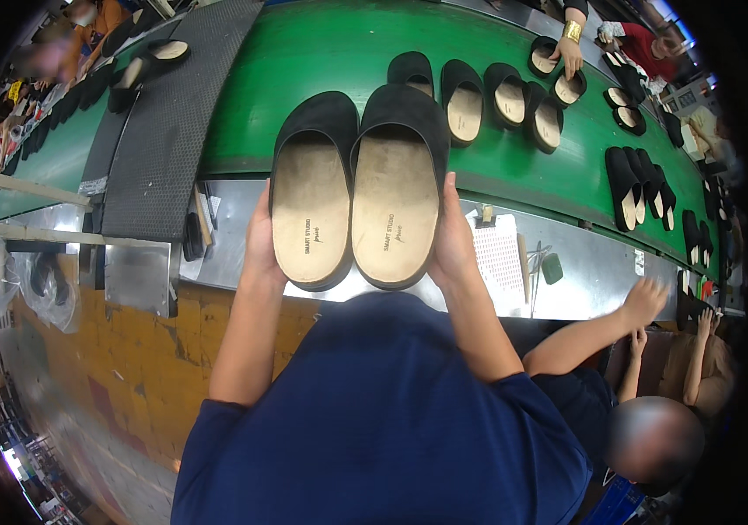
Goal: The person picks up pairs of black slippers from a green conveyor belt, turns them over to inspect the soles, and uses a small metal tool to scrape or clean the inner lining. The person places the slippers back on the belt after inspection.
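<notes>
Two black clogs with beige insoles are held side by side in front of me, toes pointing away. My left hand [262,241] grips the outer side of the left clog [311,197], its fingers mostly hidden behind the shoe. Around the outer side of the right clog [396,192] is my right hand [454,236], thumb along the edge and the other fingers out of sight underneath. The clogs touch each other along their inner sides, above the near edge of the metal ledge [580,267].
A green conveyor belt [304,52] carries several black clogs [463,101]. A co-worker's hand [570,57] touches one at the far right. A dark textured ramp [160,131] stands left. A printed sheet [498,254] lies on the ledge. Another co-worker's arm [588,332] reaches in close at right.
</notes>
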Motion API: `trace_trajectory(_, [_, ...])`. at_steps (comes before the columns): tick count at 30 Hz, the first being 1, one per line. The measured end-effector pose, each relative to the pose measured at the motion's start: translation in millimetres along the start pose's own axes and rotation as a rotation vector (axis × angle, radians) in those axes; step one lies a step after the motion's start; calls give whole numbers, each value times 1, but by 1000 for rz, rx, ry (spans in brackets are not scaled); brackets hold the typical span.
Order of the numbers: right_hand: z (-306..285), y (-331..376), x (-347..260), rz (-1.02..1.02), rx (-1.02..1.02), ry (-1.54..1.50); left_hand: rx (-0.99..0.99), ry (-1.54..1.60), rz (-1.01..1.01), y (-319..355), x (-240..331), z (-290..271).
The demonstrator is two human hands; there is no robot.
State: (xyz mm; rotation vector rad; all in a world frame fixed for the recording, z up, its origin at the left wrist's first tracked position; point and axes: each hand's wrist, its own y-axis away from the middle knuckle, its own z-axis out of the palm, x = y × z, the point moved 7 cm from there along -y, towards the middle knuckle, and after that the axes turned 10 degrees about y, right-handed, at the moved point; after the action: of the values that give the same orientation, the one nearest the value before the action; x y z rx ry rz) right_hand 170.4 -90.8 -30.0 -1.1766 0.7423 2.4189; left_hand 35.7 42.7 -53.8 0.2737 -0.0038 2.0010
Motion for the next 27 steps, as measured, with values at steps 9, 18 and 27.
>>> trace_trajectory(9, [-25, -3, -13, -242, -21, -19, 166, -424, 269, 11, 13, 17])
trace_trajectory(18, [-40, 6, -43, -598, 105, 309, -10, -1321, 878, 38, 30, 53])
trace_trajectory(27, [-36, -13, -15, -440, 85, 196, 70, -1185, 833, 40, 37, 44])
